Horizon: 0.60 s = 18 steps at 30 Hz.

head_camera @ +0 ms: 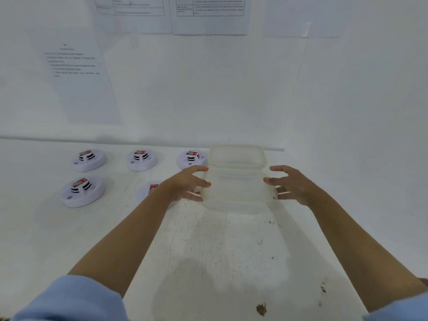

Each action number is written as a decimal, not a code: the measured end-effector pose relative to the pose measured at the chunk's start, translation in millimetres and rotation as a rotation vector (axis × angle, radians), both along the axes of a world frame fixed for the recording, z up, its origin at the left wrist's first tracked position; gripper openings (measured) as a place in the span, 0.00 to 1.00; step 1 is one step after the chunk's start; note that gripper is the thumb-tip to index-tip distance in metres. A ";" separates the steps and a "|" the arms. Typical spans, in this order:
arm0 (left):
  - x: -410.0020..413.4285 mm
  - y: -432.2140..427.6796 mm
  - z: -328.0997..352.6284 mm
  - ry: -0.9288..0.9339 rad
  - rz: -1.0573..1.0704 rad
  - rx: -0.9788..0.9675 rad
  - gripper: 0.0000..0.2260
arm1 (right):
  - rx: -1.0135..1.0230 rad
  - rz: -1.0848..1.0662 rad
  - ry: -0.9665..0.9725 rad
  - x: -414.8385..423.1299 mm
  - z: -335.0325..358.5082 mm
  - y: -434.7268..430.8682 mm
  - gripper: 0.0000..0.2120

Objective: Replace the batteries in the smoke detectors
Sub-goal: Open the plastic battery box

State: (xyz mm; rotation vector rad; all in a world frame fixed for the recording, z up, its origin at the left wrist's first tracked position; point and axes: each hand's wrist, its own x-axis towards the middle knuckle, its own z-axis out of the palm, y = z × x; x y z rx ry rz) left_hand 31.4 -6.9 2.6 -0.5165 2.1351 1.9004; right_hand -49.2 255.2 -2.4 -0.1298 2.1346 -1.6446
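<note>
Between your left hand [188, 183] and your right hand [293, 185], toward the back of the table [220, 246], stands a plastic box [236, 181]. Both hands are spread, fingers apart and lightly bent. The left thumb tip meets the box's left wall and the right fingertips reach its right wall, but you cannot tell whether they press. The box is cloudy and see-through, rectangular with rounded corners and a raised rim. What it holds cannot be made out through the walls.

Left of the box lie five smoke detectors [89, 159], three in a back row and two nearer, the nearest-right one partly behind your left forearm. Each is a round white disc with black slots and a red and white label. The tabletop is white, scuffed and stained. Printed sheets of paper [78, 82] hang on the white wall.
</note>
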 end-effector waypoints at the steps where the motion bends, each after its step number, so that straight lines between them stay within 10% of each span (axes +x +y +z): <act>1: 0.9 -1.0 0.0 0.009 -0.002 -0.010 0.24 | -0.008 0.009 0.000 -0.1 1.5 1.5 0.24; 13: 23.6 -6.2 12.4 0.344 0.112 -0.185 0.27 | -0.205 0.004 0.002 21.9 15.6 9.0 0.13; 18: 52.4 -5.7 17.6 0.424 0.073 -0.175 0.13 | -0.223 0.019 0.092 47.0 12.1 14.3 0.19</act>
